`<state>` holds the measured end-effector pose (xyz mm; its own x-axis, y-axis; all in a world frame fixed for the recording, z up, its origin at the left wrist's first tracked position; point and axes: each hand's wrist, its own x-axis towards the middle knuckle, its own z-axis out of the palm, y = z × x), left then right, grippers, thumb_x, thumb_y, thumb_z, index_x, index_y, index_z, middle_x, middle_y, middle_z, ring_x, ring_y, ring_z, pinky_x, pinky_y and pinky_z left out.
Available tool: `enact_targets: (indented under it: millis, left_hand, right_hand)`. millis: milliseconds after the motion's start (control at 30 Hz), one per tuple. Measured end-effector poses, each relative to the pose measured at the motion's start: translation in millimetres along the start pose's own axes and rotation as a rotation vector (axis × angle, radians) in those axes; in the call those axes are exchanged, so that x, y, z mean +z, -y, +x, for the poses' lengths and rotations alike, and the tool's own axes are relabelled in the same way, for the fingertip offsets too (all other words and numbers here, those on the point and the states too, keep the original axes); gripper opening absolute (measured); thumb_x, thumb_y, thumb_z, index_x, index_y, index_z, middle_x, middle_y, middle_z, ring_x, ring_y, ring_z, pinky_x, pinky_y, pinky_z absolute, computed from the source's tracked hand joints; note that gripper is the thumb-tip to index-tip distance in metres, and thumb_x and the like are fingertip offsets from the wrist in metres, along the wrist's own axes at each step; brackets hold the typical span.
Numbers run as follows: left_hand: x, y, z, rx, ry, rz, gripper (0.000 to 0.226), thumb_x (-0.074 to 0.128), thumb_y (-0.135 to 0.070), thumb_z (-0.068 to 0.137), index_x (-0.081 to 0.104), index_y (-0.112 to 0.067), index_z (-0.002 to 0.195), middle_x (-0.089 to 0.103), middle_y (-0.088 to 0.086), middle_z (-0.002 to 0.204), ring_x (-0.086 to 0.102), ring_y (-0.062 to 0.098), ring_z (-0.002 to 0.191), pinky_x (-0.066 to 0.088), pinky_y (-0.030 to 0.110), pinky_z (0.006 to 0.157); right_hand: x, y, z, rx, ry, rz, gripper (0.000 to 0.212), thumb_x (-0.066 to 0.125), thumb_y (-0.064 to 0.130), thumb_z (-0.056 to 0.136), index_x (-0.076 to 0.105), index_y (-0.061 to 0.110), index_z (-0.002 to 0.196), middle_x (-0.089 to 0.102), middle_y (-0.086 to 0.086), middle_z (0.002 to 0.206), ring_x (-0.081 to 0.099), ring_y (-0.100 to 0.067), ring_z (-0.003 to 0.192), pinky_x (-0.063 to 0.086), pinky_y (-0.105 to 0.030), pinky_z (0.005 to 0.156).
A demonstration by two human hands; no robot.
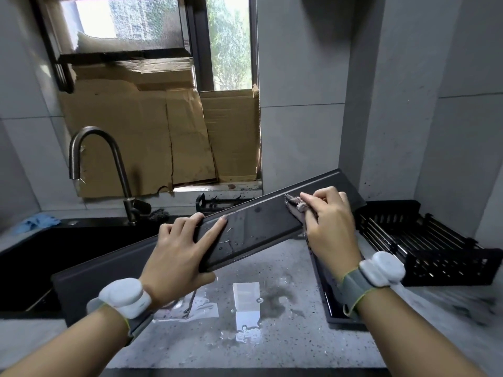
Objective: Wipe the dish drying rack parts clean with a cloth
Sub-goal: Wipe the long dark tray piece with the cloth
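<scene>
Two hands share the job: our left hand grips the dark tray above the wet counter, so our right hand, pinching the cloth, should rub slowly along it.

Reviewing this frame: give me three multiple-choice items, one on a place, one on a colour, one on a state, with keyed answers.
1. Where is the black slatted rack basket?
A. in the sink
B. on the counter at right
C. on the windowsill

2. What colour is the crumpled rag by the sink?
A. blue
B. red
C. yellow

3. The long dark grey tray is
A. flat on the counter
B. held tilted
C. hanging from the tap

Answers: B, it sits right of the right hand; A, it is blue; B, the left hand grips it raised while the right presses a grey cloth.
</scene>
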<state>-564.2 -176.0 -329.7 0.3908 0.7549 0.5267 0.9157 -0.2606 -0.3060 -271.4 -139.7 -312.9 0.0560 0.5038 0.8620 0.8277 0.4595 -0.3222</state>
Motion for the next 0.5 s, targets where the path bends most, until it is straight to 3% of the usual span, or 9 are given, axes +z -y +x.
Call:
enact_targets:
  millis: [100,333,500]
  left_hand:
    - [-4.7,-7.2,5.4,0.026,-0.026,0.012,0.115,0.077,-0.056,0.053,0.036,-0.022,0.154,0.047,0.023,0.133,0.049,0.039,0.112,0.042,0.049,0.084]
    - [-3.5,-15.6,6.7,0.019,-0.024,0.014,0.114,0.076,-0.054,0.052,0.036,-0.023,0.154,0.048,0.022,0.132,0.050,0.040,0.111,0.042,0.048,0.083]
    - [-5.1,-8.7,-0.7,0.047,-0.031,0.035,0.113,0.076,-0.054,0.054,0.035,-0.024,0.155,0.047,0.023,0.133,0.050,0.040,0.110,0.042,0.048,0.083]
  right_hand:
    - [10.8,11.8,-6.0,-0.003,0.012,-0.032,0.031,0.066,-0.006,0.083,0.072,0.002,0.112,0.057,-0.007,0.096,0.042,-0.022,0.087,0.036,-0.026,0.077]
    - [20.3,48.4,-20.3,-0.221,0.204,0.079,0.032,0.065,-0.002,0.087,0.070,0.005,0.117,0.061,-0.001,0.096,0.046,-0.017,0.091,0.044,-0.025,0.080]
    - [6.6,38.6,5.8,0.060,0.067,0.172,0.016,0.071,0.009,0.085,0.063,0.017,0.095,0.051,0.019,0.089,0.048,-0.020,0.096,0.044,-0.038,0.083]
